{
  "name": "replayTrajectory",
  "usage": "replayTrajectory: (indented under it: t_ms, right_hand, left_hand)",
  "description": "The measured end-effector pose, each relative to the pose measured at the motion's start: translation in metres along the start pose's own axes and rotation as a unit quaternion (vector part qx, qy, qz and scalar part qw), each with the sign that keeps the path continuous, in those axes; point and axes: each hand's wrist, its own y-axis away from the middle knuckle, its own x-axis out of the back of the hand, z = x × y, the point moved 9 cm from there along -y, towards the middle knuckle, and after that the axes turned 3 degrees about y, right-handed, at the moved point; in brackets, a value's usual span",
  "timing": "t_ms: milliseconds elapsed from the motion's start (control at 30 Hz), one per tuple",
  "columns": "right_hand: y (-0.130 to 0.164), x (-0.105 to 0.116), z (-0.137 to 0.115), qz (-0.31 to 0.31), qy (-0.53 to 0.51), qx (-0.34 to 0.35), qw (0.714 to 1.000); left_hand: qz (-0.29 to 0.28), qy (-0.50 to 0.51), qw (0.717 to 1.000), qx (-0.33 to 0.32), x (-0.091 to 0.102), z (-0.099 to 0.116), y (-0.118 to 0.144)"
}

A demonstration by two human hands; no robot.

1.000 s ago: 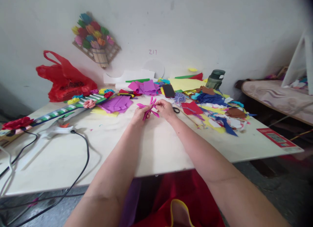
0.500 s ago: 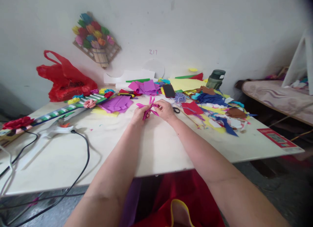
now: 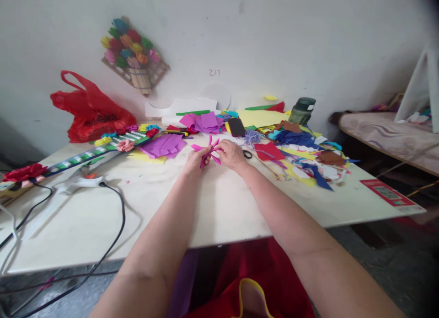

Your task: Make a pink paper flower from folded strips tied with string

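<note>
Between my two hands, above the middle of the white table (image 3: 226, 208), is a magenta paper flower (image 3: 210, 150) with several narrow petals spreading outward. My left hand (image 3: 198, 160) is closed around its base. The fingers of my right hand (image 3: 231, 154) pinch at its right side, by a petal. Purple paper sheets (image 3: 163, 145) lie to the left of my hands. Black-handled scissors (image 3: 247, 154) rest just right of my right hand, partly hidden by it.
Behind are a phone (image 3: 236, 127), purple yarn (image 3: 252, 136) and a dark green bottle (image 3: 302, 110). Coloured paper scraps (image 3: 298, 140) cover the right side. At left are a red plastic bag (image 3: 92, 112), a flower-decorated strip (image 3: 92, 152) and a white glue gun (image 3: 73, 184) with a black cord.
My right fingers have shifted slightly at the flower, and its petals on the right stand a little differently. My left hand keeps its hold in nearly the same spot.
</note>
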Motion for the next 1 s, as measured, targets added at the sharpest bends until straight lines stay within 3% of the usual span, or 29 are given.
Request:
replayTrajectory:
  t_ms: [600, 1000]
  right_hand:
    - [-0.002, 0.002, -0.002, -0.014, -0.009, -0.029, 0.999]
    - [-0.003, 0.002, -0.004, -0.023, -0.022, -0.001, 0.999]
  left_hand:
    - [-0.01, -0.003, 1.0, 0.019, 0.001, -0.007, -0.004]
    - [-0.022, 0.001, 0.998, 0.058, -0.003, -0.011, -0.001]
